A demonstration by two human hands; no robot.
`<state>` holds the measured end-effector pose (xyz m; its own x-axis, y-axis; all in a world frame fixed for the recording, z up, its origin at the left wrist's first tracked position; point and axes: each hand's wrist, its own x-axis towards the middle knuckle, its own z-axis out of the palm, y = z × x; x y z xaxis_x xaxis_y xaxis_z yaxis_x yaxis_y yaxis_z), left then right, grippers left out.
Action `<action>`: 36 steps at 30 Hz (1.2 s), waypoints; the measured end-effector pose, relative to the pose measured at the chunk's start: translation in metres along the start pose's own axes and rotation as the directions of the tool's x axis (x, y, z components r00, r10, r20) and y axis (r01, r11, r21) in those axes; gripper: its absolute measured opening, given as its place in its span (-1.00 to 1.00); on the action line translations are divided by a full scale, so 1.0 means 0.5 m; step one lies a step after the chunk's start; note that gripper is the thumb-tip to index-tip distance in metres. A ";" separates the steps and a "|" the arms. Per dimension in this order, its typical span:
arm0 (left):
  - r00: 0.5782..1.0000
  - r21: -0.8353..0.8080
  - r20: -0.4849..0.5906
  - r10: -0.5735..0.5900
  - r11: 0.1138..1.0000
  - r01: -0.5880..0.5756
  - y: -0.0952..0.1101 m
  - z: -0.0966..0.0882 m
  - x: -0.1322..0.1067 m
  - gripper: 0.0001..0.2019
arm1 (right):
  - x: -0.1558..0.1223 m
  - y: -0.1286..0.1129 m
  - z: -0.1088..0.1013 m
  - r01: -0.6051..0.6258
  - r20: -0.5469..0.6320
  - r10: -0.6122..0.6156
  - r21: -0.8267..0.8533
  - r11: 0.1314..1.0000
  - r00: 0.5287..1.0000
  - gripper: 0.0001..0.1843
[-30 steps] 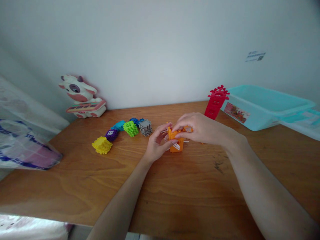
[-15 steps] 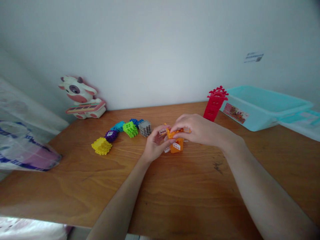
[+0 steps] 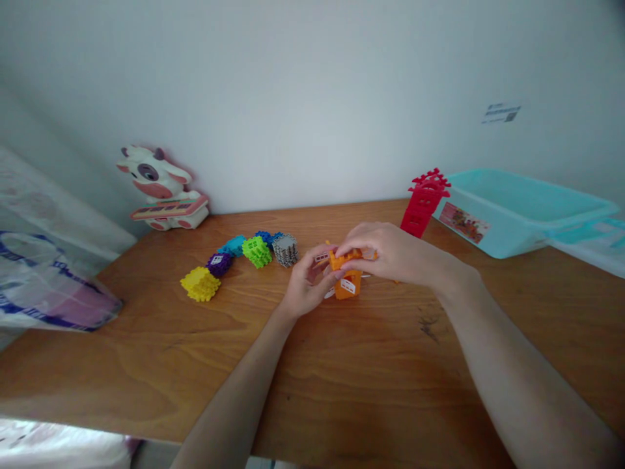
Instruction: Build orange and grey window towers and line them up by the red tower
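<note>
An orange toy building-block tower [image 3: 347, 286] with white window pieces stands on the wooden table. Around its upper left side my left hand [image 3: 310, 279] is closed, thumb toward the front. My right hand [image 3: 378, 251] pinches the orange piece at the top from above and the right. Both hands touch the tower and hide part of it. Behind my right hand rises a red block tower [image 3: 420, 207] with a toothed top, its lower end covered by the hand.
Stacked blocks lie left of my hands: grey [image 3: 285, 251], green [image 3: 256, 252], light blue [image 3: 233, 246], purple [image 3: 219, 264] and yellow [image 3: 200, 284]. A cow toy keyboard [image 3: 166, 195] is at the back left, a plastic bag [image 3: 53, 293] at the left, a turquoise bin [image 3: 512, 228] at the right.
The whole view has shifted slightly. Both hands keep their hold on the orange tower, with only small finger movement at its top.
</note>
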<state>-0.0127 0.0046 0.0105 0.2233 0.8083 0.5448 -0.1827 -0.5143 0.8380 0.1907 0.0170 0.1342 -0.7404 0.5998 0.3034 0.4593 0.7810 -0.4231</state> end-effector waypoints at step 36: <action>0.979 -0.123 0.091 -0.181 0.974 0.192 0.017 -0.011 0.001 -0.08 | -0.033 0.045 -0.020 -0.164 0.258 0.035 0.498 0.852 0.966 -0.64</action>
<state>-0.0193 0.0021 0.0177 0.3390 0.8587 0.3843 -0.2530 -0.3103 0.9164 0.2182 0.0265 0.1282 -0.8256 0.5612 0.0580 0.2678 0.4803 -0.8352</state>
